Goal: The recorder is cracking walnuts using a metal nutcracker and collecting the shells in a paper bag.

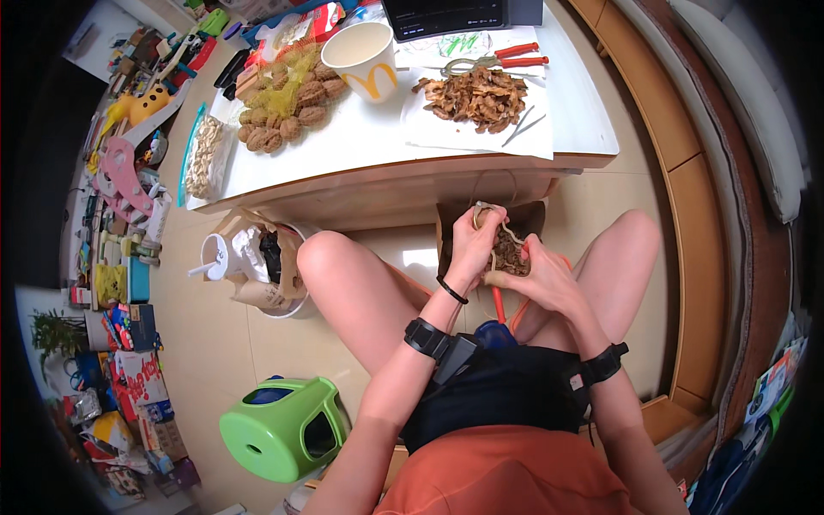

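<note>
Gripping brown shell scraps [508, 251], left hand [472, 245] and right hand [542, 275] partly hide them.

Two hands are showing near the middle — the left hand [472, 249] and the right hand [542, 276] — each with one dark wrist strap. On the far tabletop [360, 142] are sitting one paper cup [364, 57], one mesh bag of walnuts [283, 101], one heap of brown shell pieces [474, 96] and one red-handled tool [502, 58]. One clear bag of kernels [204, 156] is lying at the left edge. On the floor — one green stool [279, 429], one bin [266, 268].
</note>
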A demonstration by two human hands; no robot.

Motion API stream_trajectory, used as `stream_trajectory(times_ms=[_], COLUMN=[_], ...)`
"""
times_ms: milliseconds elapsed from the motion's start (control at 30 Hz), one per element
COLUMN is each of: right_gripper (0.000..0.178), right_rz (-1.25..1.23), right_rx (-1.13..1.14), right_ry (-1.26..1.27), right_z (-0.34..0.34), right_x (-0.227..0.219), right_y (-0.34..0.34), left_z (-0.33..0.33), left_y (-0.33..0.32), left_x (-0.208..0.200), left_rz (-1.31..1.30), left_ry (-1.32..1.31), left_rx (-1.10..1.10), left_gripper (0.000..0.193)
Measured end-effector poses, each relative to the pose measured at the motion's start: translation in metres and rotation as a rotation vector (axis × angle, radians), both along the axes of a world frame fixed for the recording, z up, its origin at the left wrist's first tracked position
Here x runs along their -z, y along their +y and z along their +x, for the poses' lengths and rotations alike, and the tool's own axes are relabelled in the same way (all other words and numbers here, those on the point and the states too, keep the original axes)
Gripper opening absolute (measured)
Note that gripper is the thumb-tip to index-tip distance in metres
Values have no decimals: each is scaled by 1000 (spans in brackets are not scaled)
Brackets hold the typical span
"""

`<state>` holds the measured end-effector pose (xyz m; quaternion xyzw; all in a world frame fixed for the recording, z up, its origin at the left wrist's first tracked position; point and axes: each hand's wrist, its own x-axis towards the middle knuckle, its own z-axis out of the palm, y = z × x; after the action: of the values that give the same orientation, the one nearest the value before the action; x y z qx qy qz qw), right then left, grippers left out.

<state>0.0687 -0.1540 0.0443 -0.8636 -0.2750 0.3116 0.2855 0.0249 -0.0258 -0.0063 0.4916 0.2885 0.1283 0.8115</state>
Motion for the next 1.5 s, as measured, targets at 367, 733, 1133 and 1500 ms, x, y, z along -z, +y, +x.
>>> stream_trajectory(times_ms=[367,733,1133,1500], right_gripper=[86,80,82,83], right_rz=[-92,-28,-179,-72], right_rx=[-110,-73,-86,-72], right_ry=[-92,-84,-15,-128], right_z=[-1,-4,-6,-4], right_x=[21,35,49,49], right_y=[-3,-8,-9,-14], left_z=[-7,-5,-8,-9], left_y=[-9,-12,-15,21], left_x=[19,32,52,41], left_rz=[213,107,142,-412], left_ry=[-85,-41,56,90], left_rx=[45,80,51,337], left_gripper=[15,12,11,58])
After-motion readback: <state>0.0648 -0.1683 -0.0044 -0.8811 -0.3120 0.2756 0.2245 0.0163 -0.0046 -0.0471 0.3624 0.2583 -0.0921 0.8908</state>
